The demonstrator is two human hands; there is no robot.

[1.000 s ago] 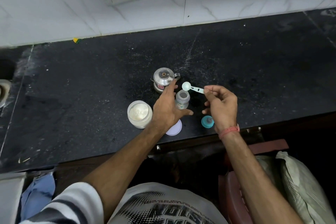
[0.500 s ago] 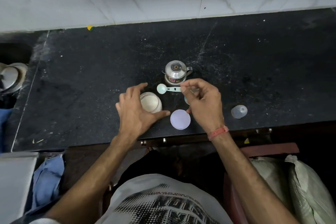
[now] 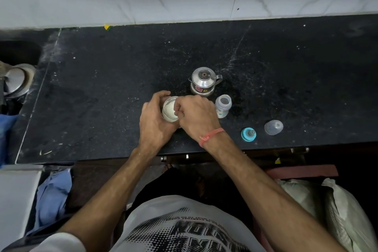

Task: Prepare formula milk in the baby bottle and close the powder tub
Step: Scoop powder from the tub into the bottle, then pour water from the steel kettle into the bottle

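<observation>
The open powder tub [image 3: 169,111] stands on the black counter [image 3: 102,88], white powder showing inside. My left hand [image 3: 154,122] grips the tub's side. My right hand [image 3: 195,117] is curled over the tub's right rim, its fingertips down at the powder; the scoop it held is hidden under the fingers. The open baby bottle [image 3: 223,106] stands upright just right of my right hand. Its teal teat ring [image 3: 248,134] and clear cap [image 3: 273,127] lie farther right near the counter's front edge. The tub's lid is hidden.
A small steel kettle [image 3: 203,82] stands just behind the tub and bottle. Steel vessels [image 3: 17,82] sit at the far left beside a dark recess. The counter's front edge runs just below my wrists. Sacks [image 3: 335,210] lie on the floor at right.
My left hand left the bottle and took hold of the tub. My right hand carried the scoop from above the bottle leftwards and down into the tub.
</observation>
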